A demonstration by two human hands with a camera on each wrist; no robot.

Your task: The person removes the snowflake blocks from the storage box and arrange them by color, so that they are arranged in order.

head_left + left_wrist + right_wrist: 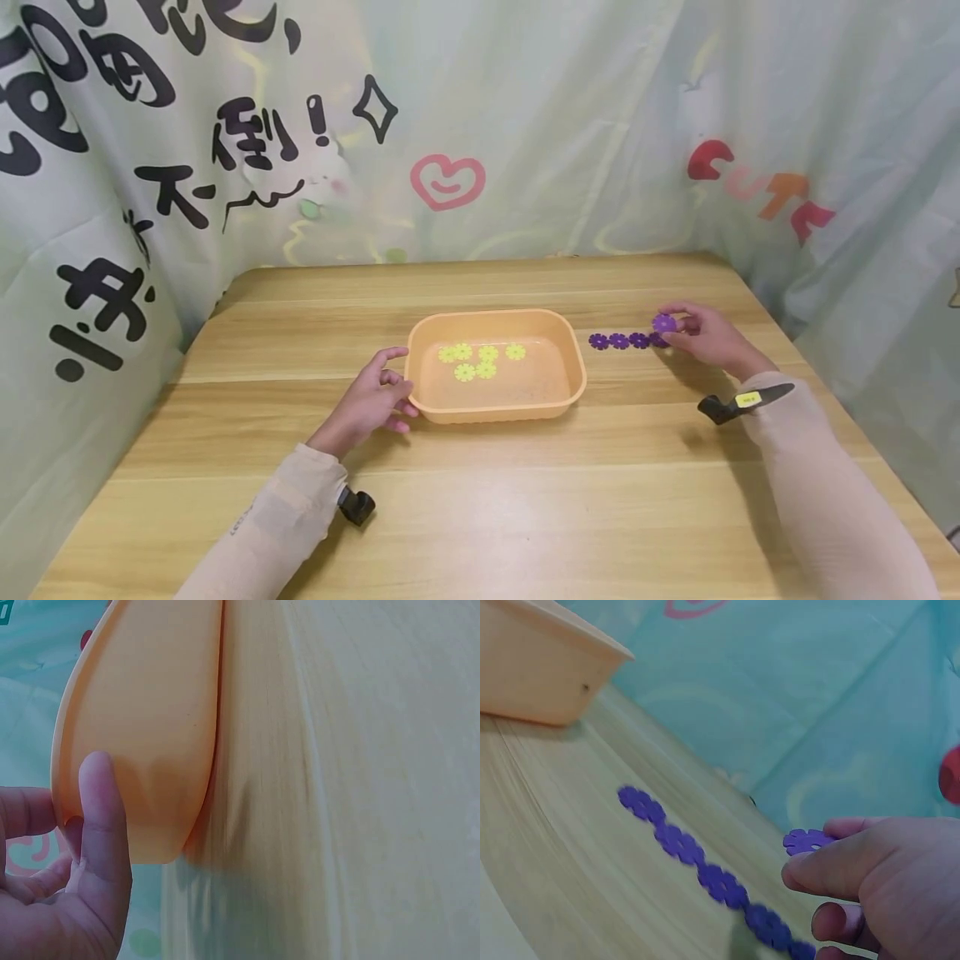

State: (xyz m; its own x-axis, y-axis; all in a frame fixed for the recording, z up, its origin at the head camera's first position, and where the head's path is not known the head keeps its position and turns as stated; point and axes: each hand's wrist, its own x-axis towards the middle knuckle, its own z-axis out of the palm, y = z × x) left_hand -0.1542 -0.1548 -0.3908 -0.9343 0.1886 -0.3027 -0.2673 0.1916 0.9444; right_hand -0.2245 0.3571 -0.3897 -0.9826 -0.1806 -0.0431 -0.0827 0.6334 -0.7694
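At the left end of an orange plastic basin (495,414), my left hand (371,404) holds the rim. In the left wrist view its thumb (103,802) lies along the outer wall, with other fingers at the rim's edge. My right hand (708,337) pinches a purple flower-shaped disc (802,840) between thumb and finger, above the table. Below it runs a row of several similar purple discs (618,341), laid end to end on the wood. Its right end is partly hidden by the right hand. Several yellow flower-shaped discs (465,372) lie inside the basin.
The wooden table (495,517) reaches back to a pale printed curtain (555,167) that hangs behind it and along both sides. The purple row lies to the right of the basin. A black wrist strap with a camera is on each sleeve.
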